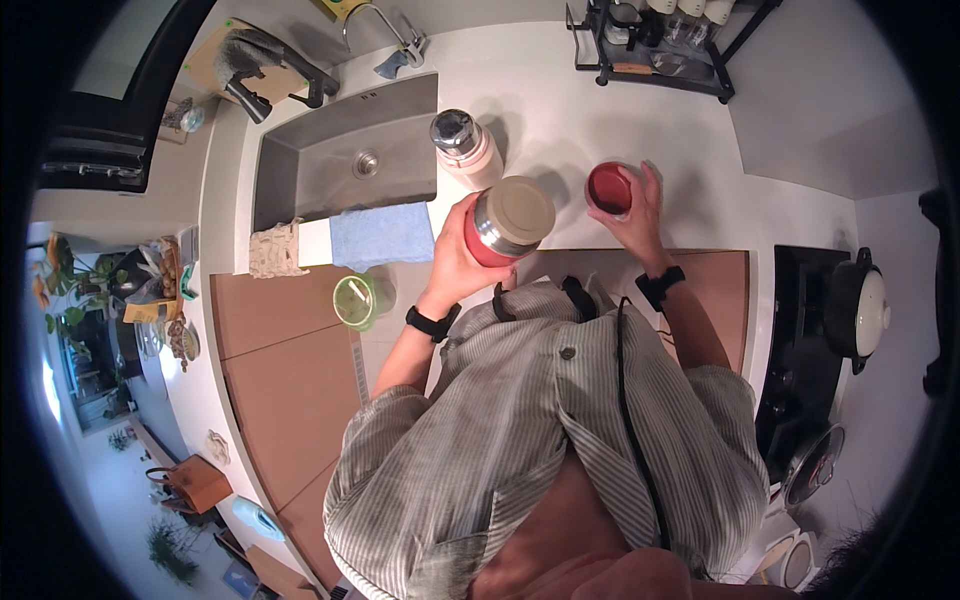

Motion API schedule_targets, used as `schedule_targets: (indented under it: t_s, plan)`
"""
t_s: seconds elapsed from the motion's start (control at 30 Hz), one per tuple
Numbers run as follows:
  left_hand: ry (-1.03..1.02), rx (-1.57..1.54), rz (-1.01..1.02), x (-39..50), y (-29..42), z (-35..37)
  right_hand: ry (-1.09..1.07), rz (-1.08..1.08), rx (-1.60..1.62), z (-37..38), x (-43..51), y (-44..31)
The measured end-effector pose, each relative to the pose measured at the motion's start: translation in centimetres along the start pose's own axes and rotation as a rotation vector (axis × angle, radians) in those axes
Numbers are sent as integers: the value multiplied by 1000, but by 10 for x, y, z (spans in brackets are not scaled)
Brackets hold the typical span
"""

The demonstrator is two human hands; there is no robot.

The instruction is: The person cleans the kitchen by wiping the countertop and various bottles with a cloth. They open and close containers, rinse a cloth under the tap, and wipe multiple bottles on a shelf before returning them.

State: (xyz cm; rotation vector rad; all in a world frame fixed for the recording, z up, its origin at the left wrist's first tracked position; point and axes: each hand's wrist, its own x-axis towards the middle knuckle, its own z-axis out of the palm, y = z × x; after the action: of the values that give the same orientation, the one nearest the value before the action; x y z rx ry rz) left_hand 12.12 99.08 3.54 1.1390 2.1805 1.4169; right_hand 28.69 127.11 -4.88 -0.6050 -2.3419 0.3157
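Note:
My left hand (459,259) is wrapped around a red vacuum flask (507,225) with a steel band and a beige top, tilted above the counter's front edge. My right hand (637,202) has its fingers around a small red cup (609,187), whose open mouth faces up towards me. Whether the cup touches the counter I cannot tell. Just beyond the flask, a pale pink vacuum flask (475,159) with a shiny metal cap stands upright beside the sink.
A steel sink (315,150) with a faucet (411,52) lies at the left. A blue cloth (382,234) hangs over its front ledge. At the back stands a black rack (660,79) with bottles. To the right, a lidded pot (844,311) sits on the black cooktop (799,360).

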Motion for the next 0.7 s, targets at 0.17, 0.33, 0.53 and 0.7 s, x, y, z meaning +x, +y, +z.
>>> schedule_targets:
  t_s: [0.17,0.33,0.53,0.7]
  plan:
    - [32,332,149,15,16,13,-477,62,615,-53,41,-82]
    - [18,359,167,22,25,18,-513,82,409,-57,52,-125]
    - [-153,115,96,21,10,4,-616,-304,469,-77,65,-117]
    - [-185,153,59,19,1,-1,-694,-640,542,-99,81,-103]
